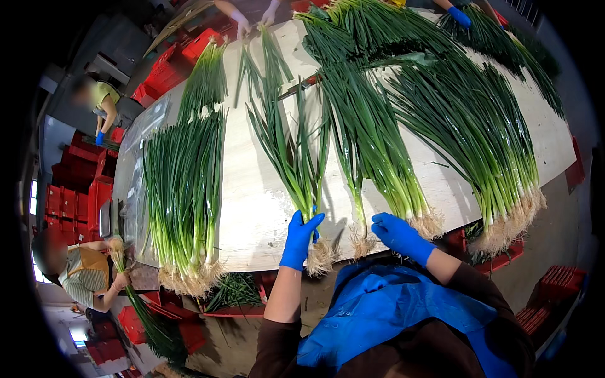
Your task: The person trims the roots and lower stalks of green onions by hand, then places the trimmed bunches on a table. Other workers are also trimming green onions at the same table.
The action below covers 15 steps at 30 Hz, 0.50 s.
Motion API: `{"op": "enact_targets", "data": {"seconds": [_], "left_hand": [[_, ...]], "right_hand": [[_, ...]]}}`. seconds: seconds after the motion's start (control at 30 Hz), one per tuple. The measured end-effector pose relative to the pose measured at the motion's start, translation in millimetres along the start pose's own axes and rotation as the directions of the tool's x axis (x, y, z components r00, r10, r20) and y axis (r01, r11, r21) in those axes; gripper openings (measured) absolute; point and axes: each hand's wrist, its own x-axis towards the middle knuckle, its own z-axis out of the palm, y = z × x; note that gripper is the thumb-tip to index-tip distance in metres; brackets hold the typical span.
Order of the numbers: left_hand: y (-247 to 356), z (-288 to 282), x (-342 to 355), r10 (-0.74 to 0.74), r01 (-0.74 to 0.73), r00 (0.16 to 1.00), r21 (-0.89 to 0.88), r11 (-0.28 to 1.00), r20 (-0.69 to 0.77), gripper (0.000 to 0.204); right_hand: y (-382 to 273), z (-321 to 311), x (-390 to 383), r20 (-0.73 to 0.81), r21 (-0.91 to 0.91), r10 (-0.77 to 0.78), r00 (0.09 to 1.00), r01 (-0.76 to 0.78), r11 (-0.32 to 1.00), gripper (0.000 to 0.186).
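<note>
My left hand [301, 239], in a blue glove, is closed round a small bunch of green onions [307, 183] just above the roots, which hang over the table's near edge. The green tops stretch away across the table. My right hand [398, 235], also blue-gloved, holds nothing that I can see, its fingers slightly bent and apart. It is between a thin green onion [360, 217] lying alone and a pile of green onions [391, 151]. Wider piles lie with roots toward me, one at left [183, 195] and one at right [485, 138].
The pale wooden table [246, 214] has more green onions [391, 28] heaped across its far side. Other people's hands [242, 22] handle stalks at the far edge. At left a person [82, 268] holds a bunch. Red crates [167, 69] stand around the table, one with leaf scraps [233, 291] below its edge.
</note>
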Motion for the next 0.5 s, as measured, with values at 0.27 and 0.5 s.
{"op": "enact_targets", "data": {"seconds": [0.27, 0.5], "left_hand": [[-35.8, -9.2, 9.3, 0.402, -0.093, 0.858, 0.670, 0.736, -0.321, 0.048], [-41.6, -34.8, 12.2, 0.215, -0.173, 0.950, 0.193, 0.966, -0.224, 0.039]], "right_hand": [[-39.0, 40.7, 39.0, -0.016, -0.353, 0.311, 0.950, -0.297, 0.887, 0.066], [-25.8, 39.3, 37.7, -0.093, -0.158, 0.315, 0.945, -0.326, 0.932, 0.066]]}}
